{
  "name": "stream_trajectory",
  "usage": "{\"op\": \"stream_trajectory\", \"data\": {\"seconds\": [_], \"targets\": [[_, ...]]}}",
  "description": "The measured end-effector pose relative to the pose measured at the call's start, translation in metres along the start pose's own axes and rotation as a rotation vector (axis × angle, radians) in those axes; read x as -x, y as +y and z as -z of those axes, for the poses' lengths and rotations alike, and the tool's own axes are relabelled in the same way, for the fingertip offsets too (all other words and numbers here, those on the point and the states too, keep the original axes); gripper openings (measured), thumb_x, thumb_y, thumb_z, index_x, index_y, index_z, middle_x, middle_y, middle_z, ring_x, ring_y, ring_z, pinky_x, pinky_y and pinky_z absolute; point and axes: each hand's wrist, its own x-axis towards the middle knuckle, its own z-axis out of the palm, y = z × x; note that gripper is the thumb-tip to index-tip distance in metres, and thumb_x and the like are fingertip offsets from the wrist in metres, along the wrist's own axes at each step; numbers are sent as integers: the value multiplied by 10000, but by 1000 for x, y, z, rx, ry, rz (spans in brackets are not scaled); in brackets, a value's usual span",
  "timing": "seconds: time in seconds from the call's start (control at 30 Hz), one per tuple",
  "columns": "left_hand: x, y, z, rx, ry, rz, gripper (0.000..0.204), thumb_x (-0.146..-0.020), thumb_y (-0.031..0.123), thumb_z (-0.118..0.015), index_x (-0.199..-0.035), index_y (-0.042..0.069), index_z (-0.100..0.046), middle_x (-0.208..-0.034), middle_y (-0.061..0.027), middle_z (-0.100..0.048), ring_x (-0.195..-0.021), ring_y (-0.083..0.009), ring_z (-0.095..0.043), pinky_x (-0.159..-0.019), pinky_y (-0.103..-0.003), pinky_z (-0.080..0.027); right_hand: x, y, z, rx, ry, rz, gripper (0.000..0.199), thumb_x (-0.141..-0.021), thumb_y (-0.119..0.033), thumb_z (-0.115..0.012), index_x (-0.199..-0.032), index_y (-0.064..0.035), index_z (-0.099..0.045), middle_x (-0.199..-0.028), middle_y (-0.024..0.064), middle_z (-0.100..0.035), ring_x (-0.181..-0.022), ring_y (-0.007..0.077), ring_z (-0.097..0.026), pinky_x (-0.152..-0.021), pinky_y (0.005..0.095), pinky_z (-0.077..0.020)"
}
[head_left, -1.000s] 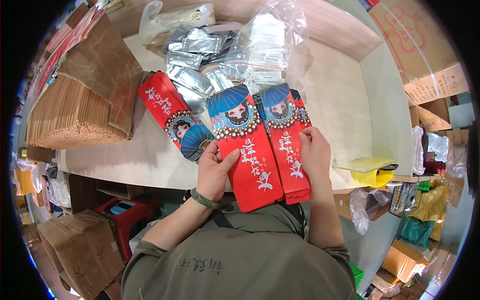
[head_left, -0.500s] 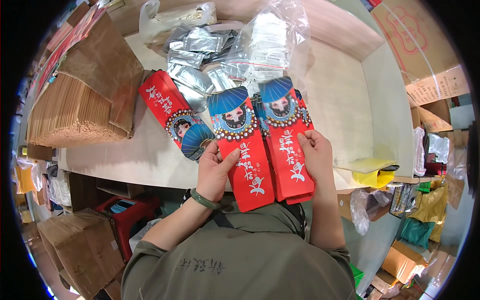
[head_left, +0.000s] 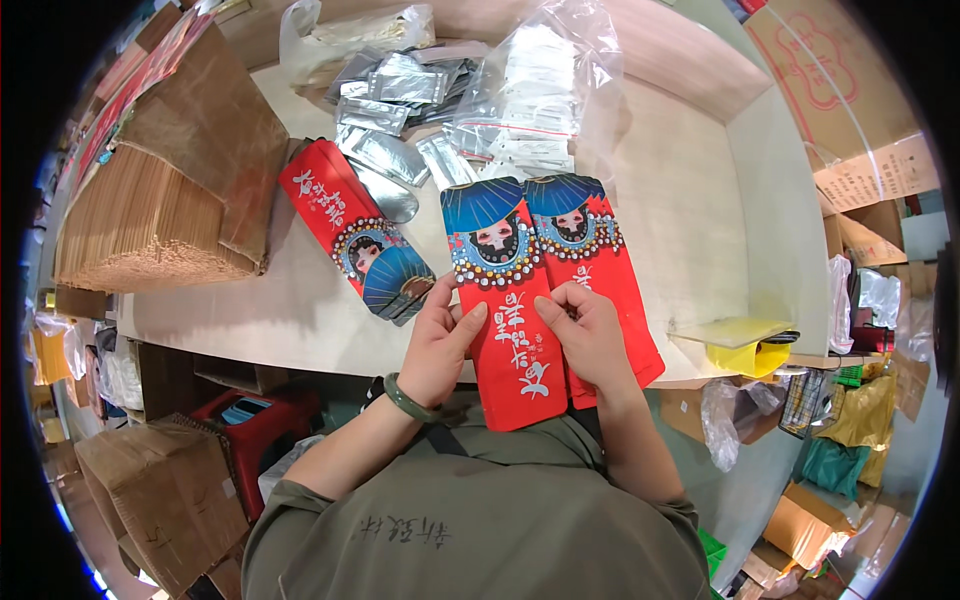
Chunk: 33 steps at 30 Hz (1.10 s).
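Two groups of flat red packets, each printed with a figure in a blue headdress and white lettering, are held before me at the table's front edge. My left hand (head_left: 438, 335) pinches the left red packet (head_left: 515, 335) by its left edge, thumb on top. My right hand (head_left: 592, 338) lies across the right red packets (head_left: 632, 310), its thumb at the seam where the two groups overlap; its other fingers are partly hidden. The right packets are slightly fanned. Left of my hands, a stack of matching packets (head_left: 345, 220) rests slanted on the table.
Silver foil sachets (head_left: 400, 85) are heaped at the back beside a clear plastic bag (head_left: 540, 80) of white pieces. A carton of tightly packed brown card (head_left: 160, 215) stands at the left. A yellow holder (head_left: 748, 355) sits at the right front edge of the table (head_left: 680, 220).
My right hand has moved left and inward, its thumb now at the seam between the groups. The right packets have tilted and spread outward; the left packet has shifted slightly right.
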Motion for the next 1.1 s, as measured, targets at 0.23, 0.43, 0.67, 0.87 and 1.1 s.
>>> {"op": "stream_trajectory", "data": {"seconds": [0.23, 0.43, 0.67, 0.87, 1.1], "targets": [[-1, -3, 3, -55, -12, 11, 476, -932, 61, -533, -1347, 38, -303, -1065, -100, -640, -930, -127, -631, -779, -274, -529, 1, 5, 2, 16, 54, -17, 166, -896, -113, -608, -791, 14, -600, -647, -64, -478, -617, 15, -396, -539, 195, -322], [0, -5, 1, -47, 31, -14, 508, -929, 57, -536, -1373, 49, -290, -1068, -103, -640, -924, -128, -631, -769, -272, -530, 4, 5, -4, 145, 231, 52, 165, -895, -122, -613, -829, 28, -629, -637, -66, -488, -591, 12, -393, -519, 196, -323], [-2, -4, 5, -60, 66, -59, 510, -924, 50, -539, -1370, 61, -292, -1060, -110, -644, -907, -137, -639, -734, -271, -539, -10, 4, 30, 259, 375, 30, 163, -883, -135, -620, -907, 27, -611, -633, -19, -515, -603, 42, -444, -548, 211, -379], [-2, -6, 2, -30, 100, -90, 504, -912, 32, -549, -1348, 61, -297, -1062, -112, -643, -927, -146, -638, -752, -278, -543, -11, -6, 16, 273, 247, 61, 170, -850, -156, -666, -864, -8, -582, -671, -7, -533, -614, 55, -471, -570, 222, -414], [-2, -2, -2, -45, 70, -72, 482, -915, 45, -551, -1330, 63, -306, -1058, -117, -643, -943, -153, -636, -768, -283, -541, -11, 8, 1, -62, 39, -56, 151, -862, -112, -659, -781, -51, -547, -659, -80, -473, -594, -1, -392, -526, 170, -321]]}}
